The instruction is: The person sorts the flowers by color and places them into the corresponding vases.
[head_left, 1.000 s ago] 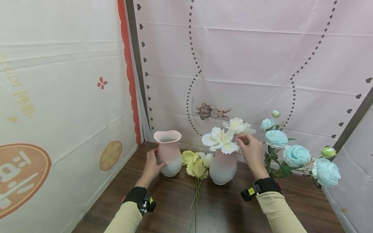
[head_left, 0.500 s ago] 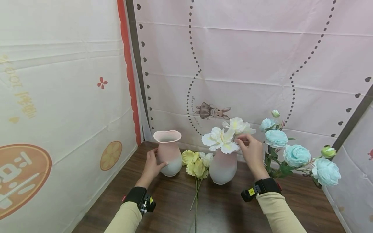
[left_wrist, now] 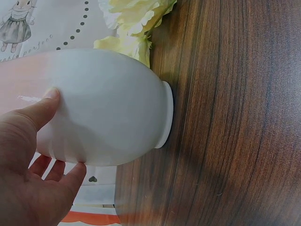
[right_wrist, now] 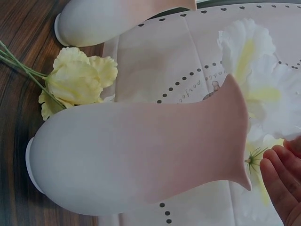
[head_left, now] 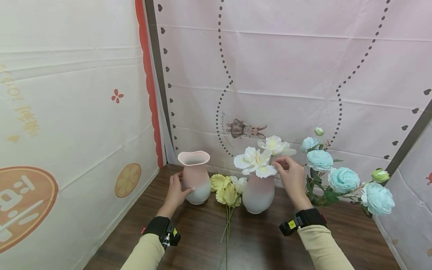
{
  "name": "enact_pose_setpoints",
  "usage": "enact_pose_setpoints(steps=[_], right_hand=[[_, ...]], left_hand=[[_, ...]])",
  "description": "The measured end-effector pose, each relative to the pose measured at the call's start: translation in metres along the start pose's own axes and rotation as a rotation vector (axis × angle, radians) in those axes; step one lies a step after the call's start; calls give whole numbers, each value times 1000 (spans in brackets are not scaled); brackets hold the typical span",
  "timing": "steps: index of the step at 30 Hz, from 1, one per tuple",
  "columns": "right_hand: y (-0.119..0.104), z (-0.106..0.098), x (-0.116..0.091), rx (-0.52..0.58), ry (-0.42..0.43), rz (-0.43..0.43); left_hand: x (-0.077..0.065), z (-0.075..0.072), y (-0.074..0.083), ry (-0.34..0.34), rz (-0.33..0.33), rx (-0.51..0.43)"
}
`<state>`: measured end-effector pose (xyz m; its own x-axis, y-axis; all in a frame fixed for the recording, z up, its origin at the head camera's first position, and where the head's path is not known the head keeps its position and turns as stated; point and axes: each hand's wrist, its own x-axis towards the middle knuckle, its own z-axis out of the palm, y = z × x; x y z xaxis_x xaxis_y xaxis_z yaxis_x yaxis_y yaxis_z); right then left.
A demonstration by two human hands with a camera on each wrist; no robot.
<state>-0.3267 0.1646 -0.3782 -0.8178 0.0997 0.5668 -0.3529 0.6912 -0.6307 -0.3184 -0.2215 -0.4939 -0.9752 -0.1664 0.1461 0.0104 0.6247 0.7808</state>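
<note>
On the left, a pink-and-white vase stands upright on the wooden table. My left hand holds its side, thumb in front and fingers round the far left side, as the left wrist view also shows. A second matching vase carries white artificial flowers with yellow centres. At its mouth my right hand pinches a white bloom near the rim; in the right wrist view the thumb is hidden. Between the vases lie yellow artificial flowers with long thin stems.
Blue artificial roses with green leaves and buds stand at the right, close to my right wrist. A printed cloth hangs behind the dark wooden table, and another cloth wall closes the left side.
</note>
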Motion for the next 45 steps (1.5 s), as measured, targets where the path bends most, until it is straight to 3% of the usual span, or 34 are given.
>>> enact_pose_setpoints(steps=[17,45], right_hand=[[-2,-5,-16,14,51,-58],[-3,12,-68,177,-40,78]], left_hand=[[0,0,0,3,-4,-3],[2,1,-2,-12,-21,-9]])
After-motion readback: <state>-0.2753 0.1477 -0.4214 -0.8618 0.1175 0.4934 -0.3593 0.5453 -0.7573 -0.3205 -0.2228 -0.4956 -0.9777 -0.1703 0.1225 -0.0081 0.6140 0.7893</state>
